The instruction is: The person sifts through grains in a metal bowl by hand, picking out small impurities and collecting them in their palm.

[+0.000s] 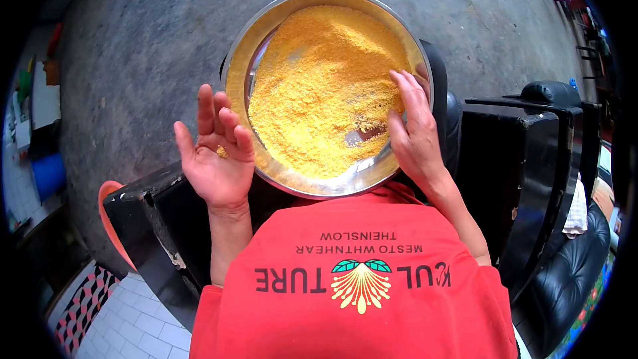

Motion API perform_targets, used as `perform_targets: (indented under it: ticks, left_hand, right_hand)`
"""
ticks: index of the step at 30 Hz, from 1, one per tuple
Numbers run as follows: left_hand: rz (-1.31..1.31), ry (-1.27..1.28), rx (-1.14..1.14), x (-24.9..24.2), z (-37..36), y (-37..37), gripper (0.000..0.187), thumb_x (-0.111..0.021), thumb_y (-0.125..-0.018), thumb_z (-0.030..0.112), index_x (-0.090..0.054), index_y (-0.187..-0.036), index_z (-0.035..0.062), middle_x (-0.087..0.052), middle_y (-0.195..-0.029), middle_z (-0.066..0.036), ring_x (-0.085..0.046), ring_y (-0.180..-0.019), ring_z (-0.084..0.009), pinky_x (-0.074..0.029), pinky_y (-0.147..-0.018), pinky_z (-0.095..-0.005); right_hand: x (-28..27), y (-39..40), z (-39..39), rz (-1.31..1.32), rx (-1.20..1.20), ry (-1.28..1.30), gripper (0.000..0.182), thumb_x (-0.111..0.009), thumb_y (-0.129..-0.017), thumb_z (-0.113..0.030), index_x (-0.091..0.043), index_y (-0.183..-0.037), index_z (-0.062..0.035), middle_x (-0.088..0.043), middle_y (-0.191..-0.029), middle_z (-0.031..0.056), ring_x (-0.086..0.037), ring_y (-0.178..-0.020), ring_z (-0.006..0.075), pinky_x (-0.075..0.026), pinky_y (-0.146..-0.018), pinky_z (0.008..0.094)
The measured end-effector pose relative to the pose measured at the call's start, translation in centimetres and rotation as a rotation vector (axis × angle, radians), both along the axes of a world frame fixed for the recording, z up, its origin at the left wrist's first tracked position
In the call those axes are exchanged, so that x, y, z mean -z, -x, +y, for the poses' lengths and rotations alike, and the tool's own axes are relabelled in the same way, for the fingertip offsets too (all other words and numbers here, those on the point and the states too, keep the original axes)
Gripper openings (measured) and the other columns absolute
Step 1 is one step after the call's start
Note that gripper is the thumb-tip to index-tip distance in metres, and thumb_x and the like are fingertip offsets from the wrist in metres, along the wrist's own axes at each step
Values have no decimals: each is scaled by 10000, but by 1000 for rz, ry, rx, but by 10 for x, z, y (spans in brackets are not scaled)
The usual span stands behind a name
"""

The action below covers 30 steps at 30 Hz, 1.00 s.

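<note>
A round metal bowl rests on the lap, with yellow grains spread over its bottom. At the bowl's left side, my left hand is palm up with its fingers apart and slightly curled, and a small clump of grains lies on it. My right hand reaches over the bowl's right rim, its fingertips at the grains. Those fingers are bent together, and what they hold, if anything, is hidden. Bare metal shows through the grains near the right fingertips.
Black furniture stands on the right, with a black cushioned seat beyond it. A black armrest and an orange curved rim are at the left. Grey floor extends ahead. A blue container is at the far left.
</note>
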<state>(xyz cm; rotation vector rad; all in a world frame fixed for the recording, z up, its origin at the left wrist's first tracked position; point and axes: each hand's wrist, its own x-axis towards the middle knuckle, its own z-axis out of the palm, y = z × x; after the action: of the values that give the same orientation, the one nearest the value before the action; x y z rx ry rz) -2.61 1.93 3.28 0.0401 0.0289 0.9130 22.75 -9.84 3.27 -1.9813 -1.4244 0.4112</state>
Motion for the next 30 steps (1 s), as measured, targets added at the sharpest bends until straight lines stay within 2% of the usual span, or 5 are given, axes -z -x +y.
perform_targets:
  ticks: [6, 13, 17, 20, 30]
  left_hand:
    - [18, 10, -19, -1, -1, 1, 517, -327, -1011, 374, -333, -1432, 73, -430, -1390, -150, -526, -1194, -247, -442, -979, -430]
    - [31, 34, -18, 1, 3, -3, 584, -336, -993, 453, -339, -1430, 66, -462, -1379, -185, -548, -1185, -271, -459, -979, -434]
    - [19, 26, -15, 0, 2, -2, 583, -336, -995, 445, -328, -1434, 62, -452, -1385, -192, -541, -1194, -278, -453, -987, -439]
    - [7, 27, -15, -1, 0, -2, 584, -331, -997, 438, -320, -1437, 53, -442, -1393, -195, -534, -1202, -283, -446, -994, -442]
    - [53, -14, -26, -1, 1, -3, 528, -314, -1014, 371, -329, -1427, 42, -435, -1383, -172, -527, -1189, -269, -444, -993, -435]
  right_hand:
    - [2, 10, -4, 710, 91, -8, 478, -412, -881, 79, -433, -1351, -5, -483, -1352, 113, -445, -1270, 196, -327, -1071, 310]
    - [1, 1, -16, 452, 108, -3, 505, -426, -819, 98, -446, -1317, 16, -524, -1258, 220, -506, -1208, 311, -387, -1021, 360]
    - [2, 0, -14, 270, 27, 49, 490, -454, -854, 75, -429, -1338, 0, -545, -1227, 189, -538, -1161, 261, -412, -998, 320]
    - [3, 4, -10, 188, 25, -20, 433, -474, -792, 92, -506, -1219, 24, -575, -1105, 228, -565, -1056, 366, -451, -914, 389]
    - [27, 36, 23, 140, -199, -53, 113, -631, -789, -46, -597, -897, -44, -613, -788, 141, -625, -739, 324, -500, -643, 405]
